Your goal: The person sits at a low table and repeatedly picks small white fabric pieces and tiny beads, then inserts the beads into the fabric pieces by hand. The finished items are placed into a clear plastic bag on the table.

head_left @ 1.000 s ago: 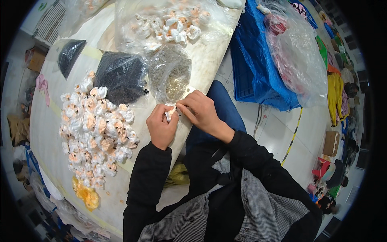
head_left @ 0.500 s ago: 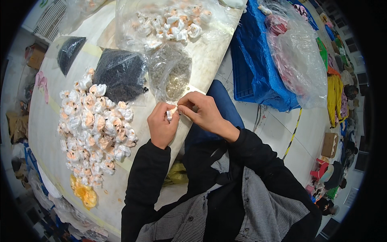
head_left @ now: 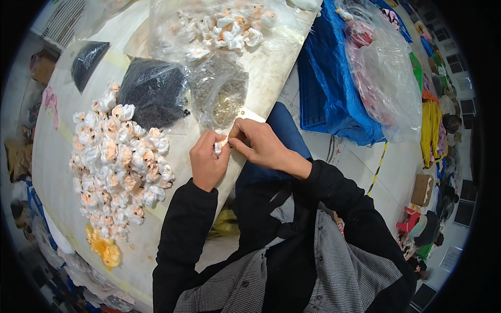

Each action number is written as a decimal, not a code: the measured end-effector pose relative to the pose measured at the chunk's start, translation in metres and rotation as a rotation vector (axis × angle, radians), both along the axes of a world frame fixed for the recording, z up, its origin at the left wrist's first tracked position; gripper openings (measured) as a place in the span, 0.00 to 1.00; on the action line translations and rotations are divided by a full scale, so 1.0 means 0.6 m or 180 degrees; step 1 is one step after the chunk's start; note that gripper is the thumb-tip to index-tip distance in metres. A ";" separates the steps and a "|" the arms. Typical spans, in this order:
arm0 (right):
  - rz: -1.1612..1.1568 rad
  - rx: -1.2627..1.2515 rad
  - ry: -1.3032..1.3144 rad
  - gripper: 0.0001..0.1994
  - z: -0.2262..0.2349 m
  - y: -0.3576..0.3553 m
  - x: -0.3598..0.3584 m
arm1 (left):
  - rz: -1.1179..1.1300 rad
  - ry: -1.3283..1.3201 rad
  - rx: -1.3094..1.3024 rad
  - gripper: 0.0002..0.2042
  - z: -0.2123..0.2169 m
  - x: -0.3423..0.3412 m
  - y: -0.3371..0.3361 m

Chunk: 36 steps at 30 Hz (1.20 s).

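We see left hand (head_left: 207,166) and right hand (head_left: 259,144) pinching one small white fabric flower (head_left: 219,147), mostly hidden by fingers, just below the clear plastic bead bag (head_left: 222,94).

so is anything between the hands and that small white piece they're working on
Nothing visible: the left hand and right hand both pinch the small white piece directly, at the table edge.
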State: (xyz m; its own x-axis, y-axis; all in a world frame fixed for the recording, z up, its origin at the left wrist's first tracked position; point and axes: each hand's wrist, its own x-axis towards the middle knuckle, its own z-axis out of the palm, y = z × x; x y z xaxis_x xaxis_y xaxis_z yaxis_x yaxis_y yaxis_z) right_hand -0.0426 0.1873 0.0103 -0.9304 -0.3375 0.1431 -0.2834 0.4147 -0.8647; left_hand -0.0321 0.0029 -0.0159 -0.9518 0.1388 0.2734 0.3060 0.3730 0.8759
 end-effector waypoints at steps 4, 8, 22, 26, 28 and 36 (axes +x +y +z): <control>0.0119 0.0036 0.0070 0.07 -0.005 0.000 -0.005 | 0.0003 -0.0080 -0.0019 0.06 0.003 0.000 -0.003; 0.0236 0.0267 0.0303 0.07 -0.008 -0.004 -0.010 | -0.0049 -0.0052 -0.0018 0.07 0.001 0.000 -0.004; 0.0100 0.0355 0.0462 0.07 0.005 0.004 0.001 | -0.0030 -0.0070 -0.0015 0.06 -0.004 -0.003 -0.002; -0.0039 0.0401 0.0520 0.07 -0.003 0.002 0.009 | -0.0023 -0.0128 -0.0022 0.06 -0.007 -0.003 -0.001; -0.0028 0.0435 0.0614 0.07 -0.005 0.001 0.009 | -0.0007 -0.0065 0.0020 0.05 -0.011 -0.001 0.000; 0.0199 0.0574 0.0717 0.07 0.005 0.002 -0.003 | -0.0054 0.0040 -0.0065 0.05 -0.010 -0.001 0.001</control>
State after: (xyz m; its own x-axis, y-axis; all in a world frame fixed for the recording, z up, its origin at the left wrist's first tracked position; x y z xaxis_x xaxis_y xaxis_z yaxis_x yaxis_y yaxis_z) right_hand -0.0444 0.1887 0.0135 -0.8586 -0.4319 0.2761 -0.4897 0.5317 -0.6910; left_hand -0.0325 0.0033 -0.0217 -0.9458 0.1604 0.2825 0.3235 0.3854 0.8642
